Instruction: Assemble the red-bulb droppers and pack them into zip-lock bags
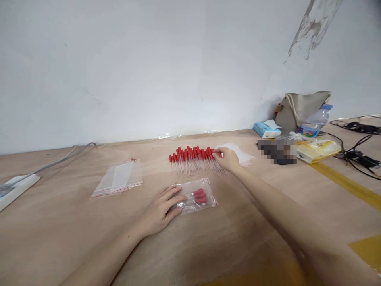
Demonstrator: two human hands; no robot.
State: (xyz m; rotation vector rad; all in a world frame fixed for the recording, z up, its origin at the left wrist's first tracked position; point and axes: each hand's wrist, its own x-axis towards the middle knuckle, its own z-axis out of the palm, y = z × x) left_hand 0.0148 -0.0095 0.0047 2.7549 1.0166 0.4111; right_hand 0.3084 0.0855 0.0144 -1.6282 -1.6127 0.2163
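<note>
Droppers (193, 154) with red bulbs and thin clear stems lie in a dense row, bulbs toward the wall. At the row's right end, my right hand (228, 158) pinches the red bulb of one dropper between thumb and fingers. Closer to me is a clear zip bag (210, 183) with red edging, lying flat with several red-bulbed droppers (200, 196) inside. My left hand (162, 208) rests open on the bag's left part, fingers stretched out, covering that end of it.
A stack of clear zip bags (119, 176) lies to the left, and white paper sheets (239, 154) lie behind my right hand. Further right are a tissue pack (267, 129), a grey bag (306, 105), a bottle (317, 121), a yellow pack (318, 151) and black cables (361, 159). A power strip (19, 188) sits far left.
</note>
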